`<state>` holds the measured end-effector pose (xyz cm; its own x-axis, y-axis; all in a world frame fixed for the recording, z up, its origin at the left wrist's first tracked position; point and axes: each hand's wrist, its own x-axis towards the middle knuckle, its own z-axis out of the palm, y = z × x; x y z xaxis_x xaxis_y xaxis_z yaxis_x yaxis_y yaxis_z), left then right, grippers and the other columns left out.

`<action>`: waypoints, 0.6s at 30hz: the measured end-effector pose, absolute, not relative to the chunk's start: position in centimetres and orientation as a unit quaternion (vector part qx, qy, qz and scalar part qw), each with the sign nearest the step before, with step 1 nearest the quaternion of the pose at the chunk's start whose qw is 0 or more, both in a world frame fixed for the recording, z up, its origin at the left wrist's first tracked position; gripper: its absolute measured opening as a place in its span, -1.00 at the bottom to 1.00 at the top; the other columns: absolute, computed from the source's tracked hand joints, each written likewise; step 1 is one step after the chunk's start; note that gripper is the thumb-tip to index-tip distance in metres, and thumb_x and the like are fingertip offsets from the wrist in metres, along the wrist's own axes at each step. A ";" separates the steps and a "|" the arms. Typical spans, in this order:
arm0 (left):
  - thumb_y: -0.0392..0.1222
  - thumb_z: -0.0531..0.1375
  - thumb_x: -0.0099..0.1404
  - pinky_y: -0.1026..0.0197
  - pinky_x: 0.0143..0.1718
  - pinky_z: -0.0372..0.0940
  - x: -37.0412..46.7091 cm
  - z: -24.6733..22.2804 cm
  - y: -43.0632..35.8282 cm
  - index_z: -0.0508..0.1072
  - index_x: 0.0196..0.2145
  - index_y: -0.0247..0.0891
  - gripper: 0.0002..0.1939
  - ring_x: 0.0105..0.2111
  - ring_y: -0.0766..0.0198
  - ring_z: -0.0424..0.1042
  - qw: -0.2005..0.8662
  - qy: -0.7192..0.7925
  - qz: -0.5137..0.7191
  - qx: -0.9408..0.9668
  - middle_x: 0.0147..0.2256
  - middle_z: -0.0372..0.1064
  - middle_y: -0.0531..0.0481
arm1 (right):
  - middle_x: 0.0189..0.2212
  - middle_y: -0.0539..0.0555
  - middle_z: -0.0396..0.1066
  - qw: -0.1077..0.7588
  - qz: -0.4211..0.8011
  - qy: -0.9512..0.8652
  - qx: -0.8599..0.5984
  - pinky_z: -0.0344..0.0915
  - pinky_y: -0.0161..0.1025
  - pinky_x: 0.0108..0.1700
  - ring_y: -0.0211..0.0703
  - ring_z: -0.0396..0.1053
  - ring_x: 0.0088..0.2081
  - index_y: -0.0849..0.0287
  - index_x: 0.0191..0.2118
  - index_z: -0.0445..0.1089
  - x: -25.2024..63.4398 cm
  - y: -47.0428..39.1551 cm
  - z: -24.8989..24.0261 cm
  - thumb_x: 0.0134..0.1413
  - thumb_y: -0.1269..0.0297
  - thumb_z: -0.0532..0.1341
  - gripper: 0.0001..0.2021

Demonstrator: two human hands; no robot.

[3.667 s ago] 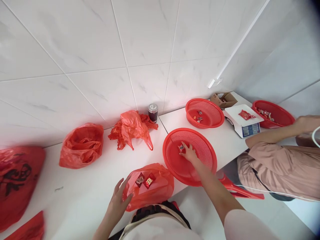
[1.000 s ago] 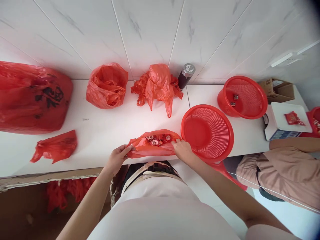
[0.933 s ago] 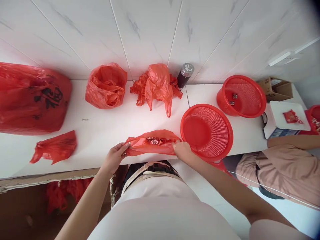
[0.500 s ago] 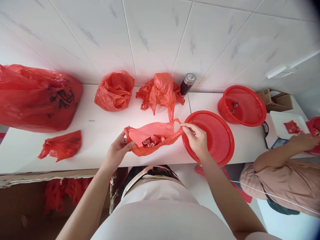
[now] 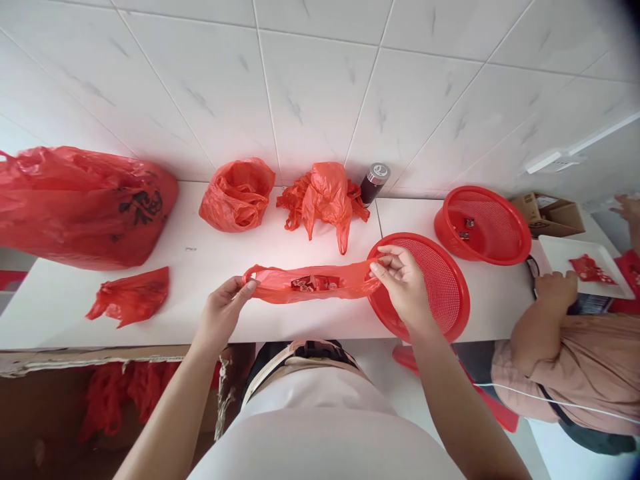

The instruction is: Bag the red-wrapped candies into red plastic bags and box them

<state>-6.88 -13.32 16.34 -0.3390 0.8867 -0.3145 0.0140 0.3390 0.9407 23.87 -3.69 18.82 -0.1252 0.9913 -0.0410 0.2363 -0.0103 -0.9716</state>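
Nearest, a person's left hand pinches one end of a thin red bag, and the right hand pinches the other, overlapping the rim of a red basket. Half a second ago the bag's mouth gaped; now it is stretched narrow over the white table, so its small wrapped packets are probably less likely to spill. Their pale print is too small to read. Farther left, a bulging large bag shows bold black characters, not legible. Against the wall, a dark flask has a lid emblem; no brand is readable.
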 end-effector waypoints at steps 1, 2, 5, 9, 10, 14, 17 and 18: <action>0.06 0.27 0.19 0.21 -0.06 0.20 -6.8 16.6 -13.3 0.49 -0.36 -0.19 -0.74 -0.14 0.17 0.35 0.447 0.674 0.484 0.334 -0.25 0.42 0.01 | -0.33 -0.02 0.37 0.393 0.455 -0.597 -0.531 0.35 -0.18 -0.18 -0.20 0.39 -0.29 0.05 -0.09 0.31 24.0 -3.4 19.3 0.08 0.14 0.25 -0.72; 0.06 0.28 0.19 0.21 -0.02 0.19 -6.7 17.0 -13.3 0.50 -0.39 -0.19 -0.75 -0.06 0.15 0.33 0.426 0.673 0.499 0.342 -0.18 0.40 -0.01 | -0.31 0.00 0.38 0.381 0.434 -0.617 -0.535 0.34 -0.17 -0.15 -0.18 0.39 -0.26 0.06 -0.11 0.33 24.0 -3.3 19.8 0.08 0.16 0.25 -0.75; 0.00 0.28 0.20 0.19 0.11 0.12 -5.8 18.4 -12.7 0.52 -0.43 -0.20 -0.78 0.16 0.06 0.18 0.400 0.629 0.525 0.411 0.04 0.29 -0.06 | -0.29 0.02 0.41 0.365 0.385 -0.670 -0.520 0.33 -0.13 -0.09 -0.16 0.40 -0.23 0.04 -0.10 0.36 23.9 -3.1 21.4 0.11 0.20 0.24 -0.78; -0.06 0.27 0.22 0.11 0.10 0.19 -4.5 20.1 -9.9 0.51 -0.23 -0.17 -0.81 0.09 0.06 0.29 0.464 0.538 0.550 0.439 0.03 0.35 -0.08 | -0.28 0.00 0.43 0.354 0.359 -0.718 -0.480 0.34 -0.15 -0.08 -0.17 0.41 -0.21 0.01 -0.09 0.36 22.3 -2.3 23.0 0.13 0.26 0.21 -0.79; -0.09 0.29 0.20 0.10 0.04 0.24 -4.2 20.4 -8.7 0.48 -0.13 -0.14 -0.73 0.01 0.09 0.37 0.494 0.517 0.540 0.444 -0.02 0.38 -0.07 | -0.30 -0.01 0.44 0.339 0.353 -0.735 -0.469 0.34 -0.16 -0.10 -0.18 0.41 -0.23 0.01 -0.12 0.37 21.5 -1.8 23.3 0.13 0.29 0.21 -0.82; -0.29 0.42 -0.03 0.22 -0.27 0.29 -2.5 21.1 -3.5 0.40 0.02 -0.11 -0.37 -0.33 0.24 0.39 0.586 0.466 0.418 0.514 -0.27 0.42 0.03 | -0.32 -0.05 0.44 0.288 0.355 -0.807 -0.373 0.32 -0.21 -0.16 -0.21 0.39 -0.26 0.03 -0.20 0.39 17.4 0.4 24.6 0.11 0.38 0.19 -0.86; -0.35 0.41 -0.07 0.27 -0.45 0.18 -1.4 21.0 -0.6 0.52 -0.36 -0.21 -0.73 -0.45 0.28 0.29 0.601 0.477 0.372 0.522 -0.45 0.36 0.06 | -0.30 -0.04 0.42 0.297 0.339 -0.836 -0.313 0.32 -0.17 -0.10 -0.19 0.37 -0.19 0.02 -0.20 0.38 15.1 1.5 25.2 0.13 0.38 0.17 -0.86; -0.32 0.39 -0.03 0.27 -0.50 0.13 -1.2 20.9 0.0 0.49 -0.48 -0.21 -0.84 -0.49 0.30 0.25 0.603 0.484 0.365 0.519 -0.51 0.31 0.07 | -0.26 -0.03 0.41 0.309 0.333 -0.838 -0.303 0.31 -0.15 -0.06 -0.18 0.36 -0.15 0.01 -0.17 0.38 14.8 1.8 25.1 0.15 0.37 0.16 -0.84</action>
